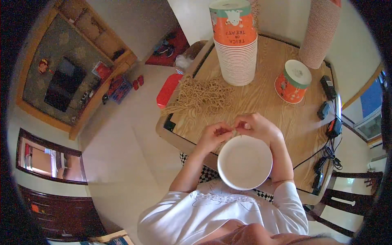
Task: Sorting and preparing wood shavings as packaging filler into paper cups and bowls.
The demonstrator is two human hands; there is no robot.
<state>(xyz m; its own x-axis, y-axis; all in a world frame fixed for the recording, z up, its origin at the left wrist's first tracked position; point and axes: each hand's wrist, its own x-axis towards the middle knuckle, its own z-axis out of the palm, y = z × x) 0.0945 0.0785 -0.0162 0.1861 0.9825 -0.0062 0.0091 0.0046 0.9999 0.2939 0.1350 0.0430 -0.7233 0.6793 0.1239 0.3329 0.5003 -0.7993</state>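
Observation:
A round white paper tub (245, 163) sits close against me at the table's near edge, its open mouth facing up. At its far rim my two hands meet, fingertips almost touching. My left hand (215, 136) is closed in a pinch at the rim's far left. My right hand (258, 125) also pinches there, with its wrist along the tub's right side. Whatever lies between the fingertips is too small to make out. Beyond my left hand lies a loose heap of tan paper-like cords (200, 96).
A tall stack of orange-and-green printed tubs (237, 61) stands upside down at the back. One more upturned printed tub (293, 81) is to its right, near another tall leaning stack (320, 32). Black adapters and cables (326, 153) line the right edge. A red lid (168, 90) sits left.

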